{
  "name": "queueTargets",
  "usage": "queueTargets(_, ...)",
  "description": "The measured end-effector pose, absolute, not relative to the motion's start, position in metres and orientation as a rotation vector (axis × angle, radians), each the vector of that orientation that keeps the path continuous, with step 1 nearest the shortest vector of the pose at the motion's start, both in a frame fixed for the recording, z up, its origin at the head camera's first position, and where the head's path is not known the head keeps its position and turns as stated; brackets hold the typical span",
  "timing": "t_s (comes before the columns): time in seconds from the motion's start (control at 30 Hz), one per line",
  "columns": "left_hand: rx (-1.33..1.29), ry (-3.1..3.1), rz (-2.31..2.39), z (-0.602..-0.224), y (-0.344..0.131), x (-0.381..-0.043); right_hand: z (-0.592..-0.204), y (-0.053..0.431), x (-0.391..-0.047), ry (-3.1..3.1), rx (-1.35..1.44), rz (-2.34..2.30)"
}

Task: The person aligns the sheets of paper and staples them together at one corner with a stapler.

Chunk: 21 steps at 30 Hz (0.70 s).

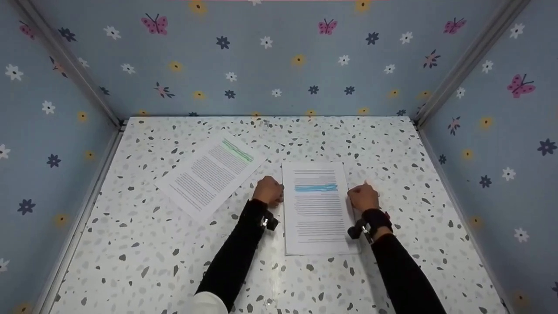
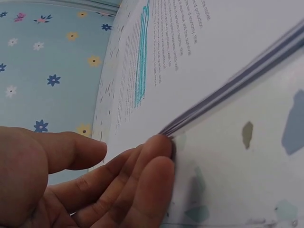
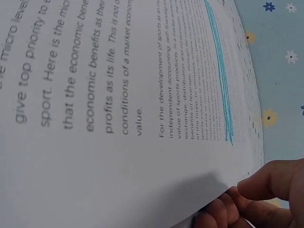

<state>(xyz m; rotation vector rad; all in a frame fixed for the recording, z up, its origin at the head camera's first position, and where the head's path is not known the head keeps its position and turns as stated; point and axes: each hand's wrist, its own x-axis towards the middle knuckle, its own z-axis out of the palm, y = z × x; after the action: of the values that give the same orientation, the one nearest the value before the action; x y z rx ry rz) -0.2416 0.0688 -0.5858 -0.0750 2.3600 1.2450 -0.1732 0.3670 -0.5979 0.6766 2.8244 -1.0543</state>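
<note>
A stack of printed sheets (image 1: 318,209), its top page struck across with blue highlighter, lies flat on the table between the two hands. At its left edge is my left hand (image 1: 269,191). In the left wrist view, the bent fingers (image 2: 154,183) touch the side of the stack, with the thumb held apart above them. My right hand (image 1: 364,197) is at the opposite edge. The right wrist view shows its fingers (image 3: 218,213) against the paper's side, partly hidden by the top sheet, and the thumb tip near the edge.
Left of the stack, a separate printed sheet (image 1: 209,176) with green highlighter lies at an angle. The speckled white table (image 1: 144,257) is bounded by flower-patterned walls (image 1: 270,56) at the back and both sides. A white round object (image 1: 207,303) overlaps the left sleeve.
</note>
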Motion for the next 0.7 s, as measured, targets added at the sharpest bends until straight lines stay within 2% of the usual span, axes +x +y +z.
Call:
queueTargets(0.5,-0.068,2.34,1.155,-0.584,0.066,-0.245,-0.596,0.367,-0.174,2.843,0.672,-1.064)
queueTargets(0.7,0.013,2.343,1.169,-0.581,0.058,-0.243,-0.591,0.366,-0.173,2.783,0.666,-1.069)
